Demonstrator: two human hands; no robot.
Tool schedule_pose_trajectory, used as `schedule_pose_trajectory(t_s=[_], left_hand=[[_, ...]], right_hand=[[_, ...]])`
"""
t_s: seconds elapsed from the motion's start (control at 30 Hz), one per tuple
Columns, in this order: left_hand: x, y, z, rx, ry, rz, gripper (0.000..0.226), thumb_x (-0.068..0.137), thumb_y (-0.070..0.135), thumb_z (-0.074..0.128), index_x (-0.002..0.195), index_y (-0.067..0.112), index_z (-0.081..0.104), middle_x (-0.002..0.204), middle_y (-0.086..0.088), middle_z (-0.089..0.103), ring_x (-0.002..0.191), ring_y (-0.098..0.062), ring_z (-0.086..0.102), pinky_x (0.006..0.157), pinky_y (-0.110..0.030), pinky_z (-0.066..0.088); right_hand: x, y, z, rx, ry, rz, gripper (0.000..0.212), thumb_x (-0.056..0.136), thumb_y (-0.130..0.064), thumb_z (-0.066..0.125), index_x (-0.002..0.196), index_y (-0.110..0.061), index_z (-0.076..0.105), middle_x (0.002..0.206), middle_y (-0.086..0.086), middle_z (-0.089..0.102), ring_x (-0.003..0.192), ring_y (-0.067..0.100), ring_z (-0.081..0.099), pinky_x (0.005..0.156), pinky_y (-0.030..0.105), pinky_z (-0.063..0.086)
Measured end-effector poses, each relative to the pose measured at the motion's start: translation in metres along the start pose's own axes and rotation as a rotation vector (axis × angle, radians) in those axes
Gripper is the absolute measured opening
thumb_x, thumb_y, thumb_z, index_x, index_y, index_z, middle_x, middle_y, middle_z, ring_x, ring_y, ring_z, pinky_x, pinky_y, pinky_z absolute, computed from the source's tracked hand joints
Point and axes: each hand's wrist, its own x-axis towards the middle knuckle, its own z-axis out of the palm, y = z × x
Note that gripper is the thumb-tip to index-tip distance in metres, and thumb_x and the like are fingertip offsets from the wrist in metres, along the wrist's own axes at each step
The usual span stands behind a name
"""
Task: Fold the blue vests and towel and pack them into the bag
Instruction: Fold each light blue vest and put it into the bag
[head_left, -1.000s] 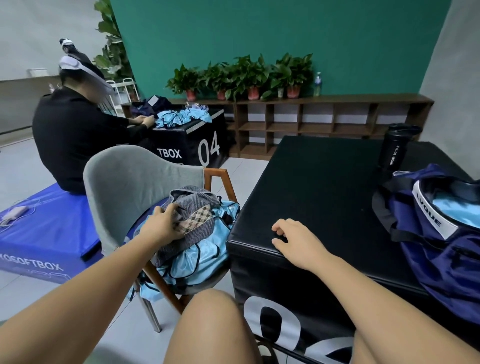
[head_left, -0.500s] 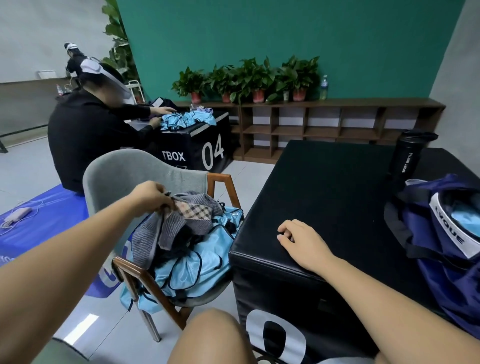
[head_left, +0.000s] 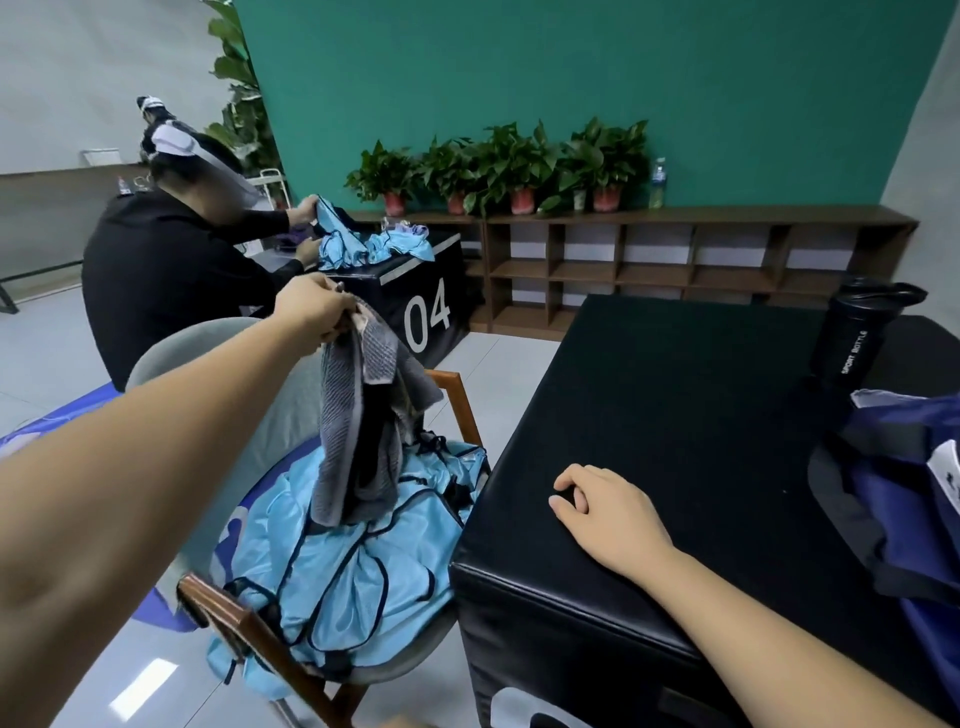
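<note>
Since the earlier frames the left hand (head_left: 317, 312) has risen clear of the pile and drawn the grey towel (head_left: 343, 415) up with it, while the right hand (head_left: 608, 514) has kept its place on the desk (head_left: 701, 405). At present the left hand pinches the towel by one upper edge, fingers and thumb closed on the cloth. The towel hangs below in uneven vertical folds, and its lower end touches the blue vests (head_left: 363, 571) heaped on the seat of the chair (head_left: 260, 644). The right hand rests palm down near the desk's front left corner, fingers loosely curled and holding nothing. The navy bag (head_left: 898, 519) stands at the right edge of the desk, well apart from the chair, with a black sport bottle (head_left: 857, 332) just behind it. Handling assessment: the towel appears soft, thick and limp, of moderate weight, and will not hold any shape unsupported. A single-point grip leaves it bunched, so a second hold at the neighbouring corner of the same edge would probably be needed to spread it flat on the desk before folding. The vests look thin, light and smooth, with dark binding along the openings. They are likely to slide and tangle through their arm holes, so each is best taken at the shoulder seams and lifted singly. A second person (head_left: 171, 260) works at another box in the background.
</note>
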Motion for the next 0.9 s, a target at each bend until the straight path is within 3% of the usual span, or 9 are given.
schedule_pose_trajectory(t_s=[0.2,0.3,0.37,0.43,0.5,0.6,0.67,0.73,0.9], left_hand=[[0.029,0.006,0.03,-0.087,0.128,-0.02,0.033,0.091,0.006,0.069,0.078,0.023,0.045,0.083,-0.012,0.063,0.055,-0.021,0.054,0.043,-0.027,0.046],[0.037,-0.006,0.042,-0.158,0.197,-0.03,0.024,0.086,0.009,0.067,0.079,0.024,0.051,0.088,-0.01,0.069,0.073,-0.026,0.07,0.066,-0.041,0.066],[0.046,-0.019,0.05,-0.173,0.193,-0.018,0.016,0.082,0.014,0.068,0.081,0.025,0.057,0.093,-0.008,0.073,0.088,-0.029,0.077,0.075,-0.047,0.068],[0.043,-0.03,0.059,-0.126,0.09,-0.024,0.014,0.085,0.015,0.072,0.092,0.024,0.064,0.099,-0.009,0.073,0.081,-0.024,0.074,0.069,-0.039,0.066],[0.031,-0.042,0.069,-0.107,-0.167,-0.092,0.035,0.094,0.008,0.072,0.126,0.016,0.059,0.11,-0.015,0.067,0.069,-0.017,0.064,0.051,-0.029,0.054],[0.017,-0.063,0.08,-0.054,-0.429,-0.204,0.07,0.098,0.013,0.073,0.153,0.032,0.034,0.122,-0.017,0.066,0.087,-0.024,0.062,0.071,-0.037,0.052],[0.015,-0.078,0.08,-0.03,-0.4,-0.201,0.069,0.1,0.021,0.073,0.155,0.031,0.032,0.113,-0.012,0.065,0.093,-0.024,0.059,0.077,-0.039,0.053],[0.009,-0.091,0.078,0.059,-0.375,-0.157,0.062,0.1,0.027,0.074,0.151,0.028,0.039,0.104,-0.011,0.064,0.09,-0.021,0.059,0.071,-0.035,0.051],[-0.022,-0.122,0.067,0.284,-0.335,-0.036,0.041,0.09,0.024,0.085,0.122,0.019,0.06,0.109,-0.007,0.07,0.086,-0.019,0.067,0.068,-0.03,0.05]], right_hand=[[0.001,0.003,0.004,0.013,0.023,0.002,0.012,0.1,-0.055,0.056,0.104,-0.043,0.059,0.081,-0.011,0.057,0.088,0.002,0.055,0.079,0.028,0.049],[0.001,0.003,0.005,0.009,0.029,0.001,0.013,0.1,-0.055,0.055,0.105,-0.043,0.059,0.081,-0.011,0.056,0.089,0.002,0.055,0.079,0.028,0.049],[0.001,0.003,0.005,0.001,0.033,-0.005,0.014,0.1,-0.056,0.055,0.105,-0.043,0.058,0.081,-0.012,0.055,0.089,0.002,0.054,0.079,0.028,0.05],[0.0,0.003,0.005,-0.007,0.036,-0.008,0.015,0.099,-0.056,0.055,0.106,-0.043,0.058,0.081,-0.012,0.055,0.088,0.001,0.054,0.078,0.029,0.05],[0.0,0.002,0.005,-0.009,0.039,-0.012,0.015,0.099,-0.055,0.056,0.106,-0.042,0.059,0.081,-0.013,0.055,0.087,0.001,0.053,0.077,0.028,0.049],[0.0,0.002,0.006,-0.01,0.046,-0.017,0.015,0.099,-0.056,0.056,0.106,-0.043,0.058,0.081,-0.012,0.055,0.089,0.002,0.054,0.078,0.027,0.049],[0.0,0.002,0.006,-0.009,0.047,-0.016,0.015,0.099,-0.055,0.056,0.106,-0.043,0.058,0.081,-0.012,0.055,0.088,0.002,0.054,0.078,0.028,0.049],[0.0,0.002,0.006,-0.01,0.049,-0.017,0.013,0.099,-0.055,0.057,0.105,-0.043,0.058,0.081,-0.012,0.055,0.088,0.003,0.054,0.078,0.03,0.05],[-0.001,0.002,0.006,-0.013,0.054,-0.021,0.012,0.099,-0.054,0.058,0.105,-0.044,0.058,0.08,-0.012,0.055,0.087,0.003,0.054,0.077,0.031,0.051]])
